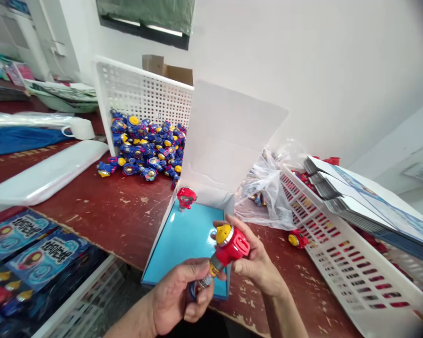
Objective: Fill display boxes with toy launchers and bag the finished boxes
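A toy (230,248) with a red and yellow head, grey collar and dark patterned handle is tilted between my hands. My left hand (178,293) is closed around the handle, thumb near the yellow band. The fingers and thumb of my right hand (259,265) curl round the red head; its fingertips are partly hidden behind it. Below and beyond the hands lies an open box (183,241) with a blue inside and its white lid (229,136) raised. A second red toy piece (186,198) is at the box's far left corner.
A white basket (144,89) tipped on its side spills blue and yellow toy pieces (148,145) at the back left. To the right, another basket (338,253) carries stacked flat cartons (370,197), beside a clear plastic bag (268,188). Printed boxes (42,249) lie lower left.
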A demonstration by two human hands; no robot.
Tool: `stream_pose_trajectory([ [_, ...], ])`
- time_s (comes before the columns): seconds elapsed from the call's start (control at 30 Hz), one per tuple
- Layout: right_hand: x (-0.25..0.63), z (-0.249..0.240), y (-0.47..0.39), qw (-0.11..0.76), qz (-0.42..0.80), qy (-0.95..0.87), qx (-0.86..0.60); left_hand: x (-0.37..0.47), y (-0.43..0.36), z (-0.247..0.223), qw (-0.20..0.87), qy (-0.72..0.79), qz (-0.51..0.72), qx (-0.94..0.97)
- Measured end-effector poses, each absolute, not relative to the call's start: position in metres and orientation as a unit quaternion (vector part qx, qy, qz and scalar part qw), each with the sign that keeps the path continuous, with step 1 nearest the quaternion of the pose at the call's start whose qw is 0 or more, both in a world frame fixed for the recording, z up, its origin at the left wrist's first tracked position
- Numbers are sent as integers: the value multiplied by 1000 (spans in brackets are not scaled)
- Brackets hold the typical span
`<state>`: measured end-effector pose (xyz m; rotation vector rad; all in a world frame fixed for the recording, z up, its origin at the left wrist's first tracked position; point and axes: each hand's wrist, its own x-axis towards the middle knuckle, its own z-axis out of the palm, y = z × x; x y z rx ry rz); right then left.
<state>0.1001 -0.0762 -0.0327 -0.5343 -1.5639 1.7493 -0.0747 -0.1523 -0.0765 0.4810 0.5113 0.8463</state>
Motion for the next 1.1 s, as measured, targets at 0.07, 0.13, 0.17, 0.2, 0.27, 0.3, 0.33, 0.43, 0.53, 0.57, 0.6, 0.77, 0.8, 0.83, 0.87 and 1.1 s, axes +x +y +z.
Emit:
stream_pose_trajectory([
  [0.07,97,-31,-70,361,676,-605,-218,-82,-149,-72,827,291,407,256],
  [0.13,90,-30,-60,422,612,-616,-262,-91,-144,-66,702,410,467,348],
  [0.17,86,-30,-52,467,558,-622,-289,-97,-141,-64,595,479,502,406],
  [0.2,81,-31,-43,515,491,-628,-315,-103,-137,-63,476,533,529,457],
  [0.27,69,-39,-21,581,347,-651,-345,-115,-129,-67,292,583,535,537],
  [0.3,62,-44,-10,588,281,-674,-348,-120,-125,-72,237,588,522,570],
  [0.33,55,-51,-1,581,225,-703,-343,-123,-121,-78,203,586,504,601],
  [0.43,35,-71,14,532,130,-776,-314,-125,-114,-103,143,583,452,660],
  [0.53,25,-80,9,508,112,-801,-295,-122,-111,-123,137,607,453,638],
  [0.57,25,-80,6,499,118,-807,-293,-122,-110,-126,144,611,459,629],
  [0.6,26,-78,4,488,126,-813,-292,-121,-110,-128,151,611,463,624],
  [0.77,31,-64,6,451,174,-823,-298,-122,-111,-127,167,617,473,607],
  [0.8,31,-62,8,448,187,-822,-297,-122,-112,-126,173,619,474,602],
  [0.83,31,-61,9,446,200,-821,-295,-122,-112,-125,178,619,475,600],
  [0.87,31,-61,10,447,210,-818,-294,-122,-113,-124,182,618,476,598],
  [1.1,29,-63,5,478,176,-807,-300,-121,-114,-122,187,620,475,596],
])
